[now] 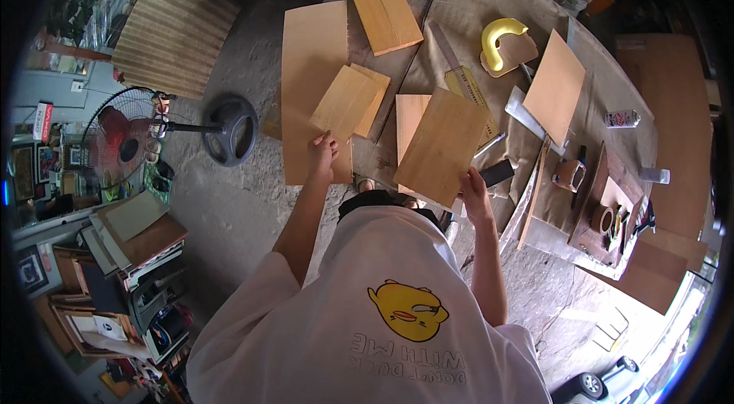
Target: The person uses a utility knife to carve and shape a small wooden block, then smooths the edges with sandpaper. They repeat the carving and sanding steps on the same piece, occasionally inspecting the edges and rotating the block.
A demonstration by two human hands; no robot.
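The left hand was curled nearly closed, its fingers and thumb pinching the near-left corner of a small board. The right hand was partly closed on the near-right corner of a larger board; some of its fingers were hidden, so how far they bent could not be told. Both forearms reached forward from the white shirt, set apart on either side of the body, the left one angled slightly inward and the right one rising almost straight.

The small board was light tan, rectangular and plain-faced, and it overlapped a second small board above a long pale panel. The larger board, a warmer brown with faint grain, slanted over the near side of the table, partly covering a pinkish board. Just beside the right hand lay a dark flat rectangle. Farther off, a yellow measuring tool showed past the larger board, and beyond it was a curved yellow object on the cloth-covered table.
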